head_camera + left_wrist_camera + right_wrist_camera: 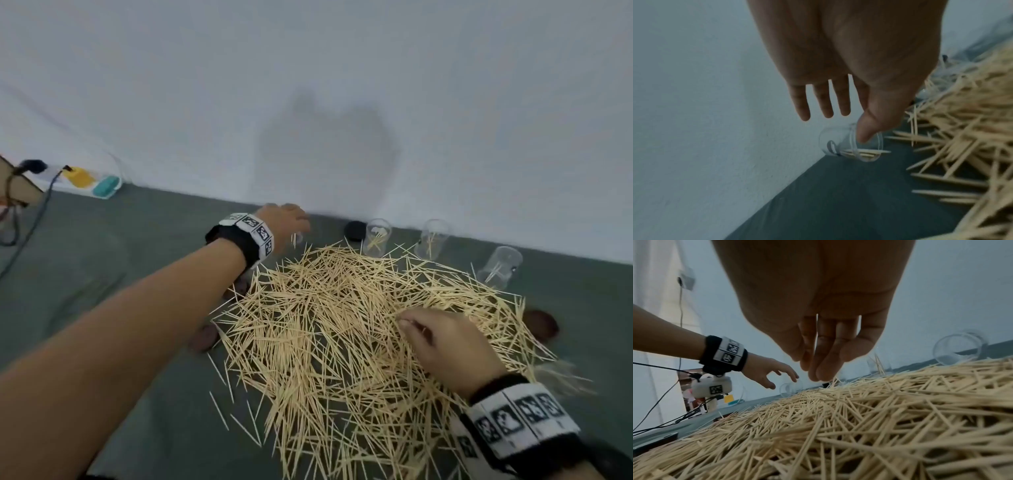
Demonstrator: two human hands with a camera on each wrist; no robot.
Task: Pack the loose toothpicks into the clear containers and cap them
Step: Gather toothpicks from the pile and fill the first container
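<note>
Filling step: left hand [842, 68], fingers spread, reaches the tipped clear container [851, 142] at 12 o'clock; right hand [445, 346] pinches toothpicks [325, 325], which next need loading.

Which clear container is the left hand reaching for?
The leftmost container, lying tilted by the wall under the left hand, with a few toothpicks inside. The three other containers stand farther right, beyond the black cap.

Head view high, down; wrist views low, close; share toothpicks [342, 325].
</note>
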